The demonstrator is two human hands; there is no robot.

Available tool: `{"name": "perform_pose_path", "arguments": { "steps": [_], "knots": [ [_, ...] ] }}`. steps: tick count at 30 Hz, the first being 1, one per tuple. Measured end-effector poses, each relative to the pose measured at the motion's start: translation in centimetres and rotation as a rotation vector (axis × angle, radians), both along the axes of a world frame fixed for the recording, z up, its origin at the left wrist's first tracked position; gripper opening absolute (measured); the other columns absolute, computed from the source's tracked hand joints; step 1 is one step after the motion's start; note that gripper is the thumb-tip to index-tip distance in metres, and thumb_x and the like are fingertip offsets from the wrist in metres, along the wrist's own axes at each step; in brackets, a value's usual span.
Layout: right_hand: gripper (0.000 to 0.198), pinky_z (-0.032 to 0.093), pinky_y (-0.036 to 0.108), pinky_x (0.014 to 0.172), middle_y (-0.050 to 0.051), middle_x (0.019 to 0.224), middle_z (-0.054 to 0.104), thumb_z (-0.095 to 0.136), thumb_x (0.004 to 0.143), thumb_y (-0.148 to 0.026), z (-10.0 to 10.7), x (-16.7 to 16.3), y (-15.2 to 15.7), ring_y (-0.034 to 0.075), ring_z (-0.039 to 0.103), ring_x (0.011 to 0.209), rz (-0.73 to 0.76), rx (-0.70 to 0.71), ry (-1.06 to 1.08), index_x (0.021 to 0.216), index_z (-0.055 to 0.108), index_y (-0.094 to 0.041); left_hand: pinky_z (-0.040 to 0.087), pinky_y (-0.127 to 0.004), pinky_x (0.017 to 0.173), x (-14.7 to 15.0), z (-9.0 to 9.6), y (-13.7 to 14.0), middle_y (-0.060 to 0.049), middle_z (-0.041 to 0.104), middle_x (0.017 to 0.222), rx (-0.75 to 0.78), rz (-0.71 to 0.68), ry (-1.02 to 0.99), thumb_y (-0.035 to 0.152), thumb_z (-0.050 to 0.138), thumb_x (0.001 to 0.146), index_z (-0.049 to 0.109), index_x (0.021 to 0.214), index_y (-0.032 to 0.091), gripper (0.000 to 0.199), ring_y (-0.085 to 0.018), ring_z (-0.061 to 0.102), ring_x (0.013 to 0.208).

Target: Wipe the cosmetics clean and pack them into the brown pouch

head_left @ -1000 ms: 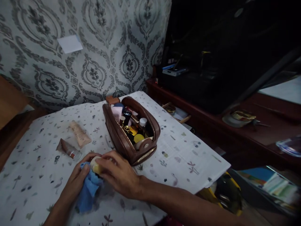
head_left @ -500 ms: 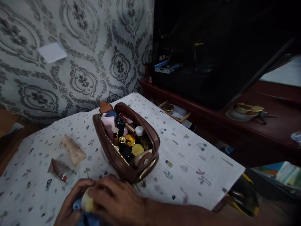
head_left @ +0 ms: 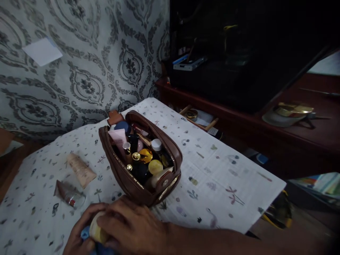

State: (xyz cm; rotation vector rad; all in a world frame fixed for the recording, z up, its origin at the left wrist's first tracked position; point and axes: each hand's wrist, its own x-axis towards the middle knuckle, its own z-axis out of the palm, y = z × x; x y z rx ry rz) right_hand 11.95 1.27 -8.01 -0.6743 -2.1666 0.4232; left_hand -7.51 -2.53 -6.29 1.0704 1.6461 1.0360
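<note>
At the bottom of the view, my left hand [head_left: 81, 230] curls around a crumpled blue cloth [head_left: 85, 233] and the side of a small round cream-yellow jar [head_left: 96, 226]. My right hand [head_left: 132, 223] bends over the same jar from the right, its fingers closed on it. The jar's lower part is hidden by fingers and cloth. Just beyond the hands stands an unzipped brown toiletry bag [head_left: 120, 177], filled with several cosmetics, among them a pink tube [head_left: 118, 137], a white-capped jar [head_left: 156, 144] and a yellow-lidded jar [head_left: 155, 167].
Left of the bag lie a beige tube [head_left: 81, 170] and a clear-capped brown tube [head_left: 69, 194] on the patterned white cloth [head_left: 209, 170]. A dark screen [head_left: 239, 53] stands on a reddish wooden cabinet [head_left: 239, 136] at the right, with a gold-topped object [head_left: 292, 109] on it.
The view has shifted slightly, so the bag and wall appear a little further left and up. Both hands stay on the jar and cloth, the jar tilted slightly differently.
</note>
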Motion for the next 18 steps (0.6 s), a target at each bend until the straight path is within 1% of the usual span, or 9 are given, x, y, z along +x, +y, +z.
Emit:
{"name": "perform_pose_path", "arguments": {
  "steps": [3,6,10,12,15,18],
  "knots": [
    [0.021,0.053,0.023,0.061,0.003,0.107,0.069,0.052,0.099,-0.038,-0.3,0.0,-0.2,0.016,0.064,0.089,0.006,0.034,0.012,0.113,0.059,-0.024,0.058,-0.037,0.073,0.0,-0.1,0.0,-0.005,0.074,0.091,-0.022,-0.026,0.035,0.077,0.074,0.049,0.073,0.093,0.025,0.068,-0.035,0.067,0.093],
    [0.02,0.051,0.023,0.058,0.003,0.108,0.068,0.053,0.098,-0.037,-0.3,0.1,-0.5,0.016,0.063,0.089,-0.012,0.066,0.034,0.112,0.059,-0.023,0.058,-0.037,0.072,0.0,-0.1,-0.2,-0.004,0.074,0.09,-0.016,-0.013,0.066,0.077,0.071,0.054,0.073,0.088,0.025,0.062,-0.034,0.067,0.093],
    [0.021,0.047,0.024,0.055,0.002,0.109,0.069,0.053,0.098,-0.031,0.1,0.5,-0.6,0.016,0.062,0.09,0.005,0.068,0.029,0.116,0.058,-0.022,0.056,-0.033,0.072,0.2,0.1,-0.5,-0.003,0.072,0.093,-0.007,0.015,-0.003,0.077,0.075,0.048,0.072,0.089,0.026,0.065,-0.03,0.066,0.09],
    [0.021,0.046,0.025,0.053,0.002,0.11,0.069,0.052,0.099,-0.03,0.5,0.7,-0.6,0.015,0.062,0.089,0.002,0.078,0.042,0.118,0.057,-0.022,0.055,-0.03,0.07,0.6,0.3,-0.5,-0.003,0.072,0.091,-0.009,0.032,-0.042,0.076,0.077,0.047,0.071,0.09,0.025,0.067,-0.027,0.065,0.087],
    [0.021,0.045,0.026,0.051,0.001,0.108,0.069,0.055,0.098,-0.028,1.1,0.9,-0.5,0.015,0.062,0.088,-0.005,0.091,0.062,0.117,0.058,-0.02,0.054,-0.029,0.064,1.2,0.6,-0.6,-0.003,0.07,0.083,-0.019,0.032,-0.084,0.076,0.078,0.046,0.069,0.091,0.023,0.07,-0.024,0.064,0.077],
    [0.022,0.048,0.026,0.052,0.003,0.107,0.07,0.056,0.098,-0.03,2.0,1.3,-0.5,0.015,0.063,0.088,-0.007,0.095,0.054,0.116,0.059,-0.018,0.053,-0.03,0.06,1.1,0.9,-1.4,-0.003,0.07,0.08,-0.022,0.015,-0.132,0.079,0.075,0.048,0.068,0.096,0.024,0.074,-0.023,0.063,0.069]
  ]
}}
